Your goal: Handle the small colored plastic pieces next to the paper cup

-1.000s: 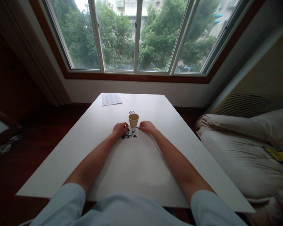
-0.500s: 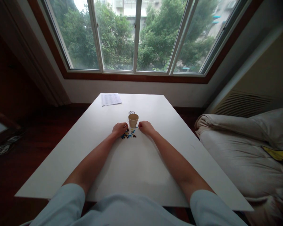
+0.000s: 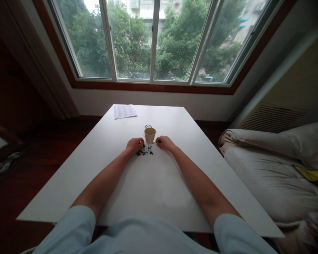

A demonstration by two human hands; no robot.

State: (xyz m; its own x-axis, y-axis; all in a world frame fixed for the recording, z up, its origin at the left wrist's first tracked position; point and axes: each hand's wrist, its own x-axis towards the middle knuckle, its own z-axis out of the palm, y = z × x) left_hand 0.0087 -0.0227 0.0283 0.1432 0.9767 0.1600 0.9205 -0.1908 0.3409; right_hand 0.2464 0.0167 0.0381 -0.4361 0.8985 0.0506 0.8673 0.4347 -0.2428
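While both bare hands are resting close in front of the small tan tapered bucket, the head view is suggesting that a tip-over is the likeliest mishap: the bucket (image 3: 149, 135) is standing upright on the white smooth tabletop (image 3: 153, 197) between the left hand (image 3: 135, 145) and the right hand (image 3: 165, 143), so a sideways knuckle could be enough to knock it. Little blue, dark and yellow irregular pieces, seemingly plastic, (image 3: 145, 153) are lying loose in front of it and beside the left hand, and a careless sweep of that hand could be scattering them, since nothing is fencing them in. One tiny blue piece (image 3: 153, 143) is lying just beside the right fingertips, where it could be slipping away if pinched off-centre. Both hands are showing curled fingers, but whether either is gripping a piece I cannot tell. As for containers, the bucket is opening upward and showing its bare inner wall; its bottom is hiding from sight, so any contents are remaining unknown. Behind it, a thin dark looped item (image 3: 148, 125) is lying near the rim.
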